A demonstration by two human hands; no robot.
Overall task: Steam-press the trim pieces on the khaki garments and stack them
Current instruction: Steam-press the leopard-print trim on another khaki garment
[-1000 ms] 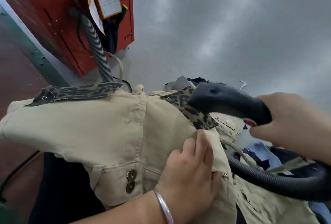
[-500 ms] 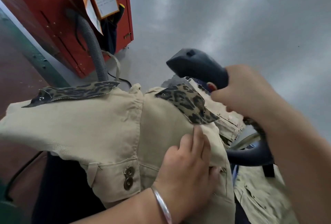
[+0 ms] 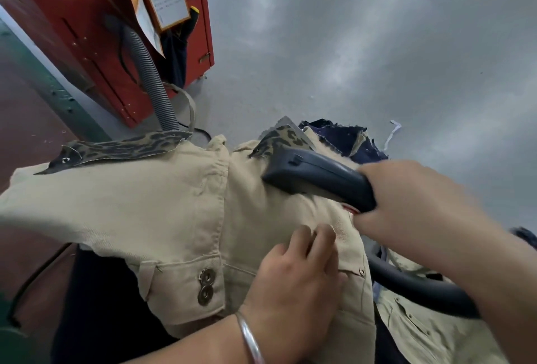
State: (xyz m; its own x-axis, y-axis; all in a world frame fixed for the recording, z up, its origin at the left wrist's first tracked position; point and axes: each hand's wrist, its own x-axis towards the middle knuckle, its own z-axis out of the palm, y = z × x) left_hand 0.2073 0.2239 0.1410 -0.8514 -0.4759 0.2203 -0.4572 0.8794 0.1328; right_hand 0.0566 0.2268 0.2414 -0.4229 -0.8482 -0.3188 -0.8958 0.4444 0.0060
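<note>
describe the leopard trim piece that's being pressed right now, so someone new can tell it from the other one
Start at the khaki garment spread across the middle of the view. Follow its top edge right to the dark steam iron held in the right hand. The leopard-print trim pokes out just beyond the iron's nose, short and partly covered, unlike the long leopard strip lying uncovered at the far left.

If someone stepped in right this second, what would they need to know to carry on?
Right hand: gripping the steam iron, its head down on the right leopard-print trim.
Left hand: flat on the khaki garment, pinning it, holding nothing.
Left leopard-print trim lies flat, uncovered; whether pressed is unclear.
More khaki pieces lie at the right.
Left: finish pressing, then stack.
</note>
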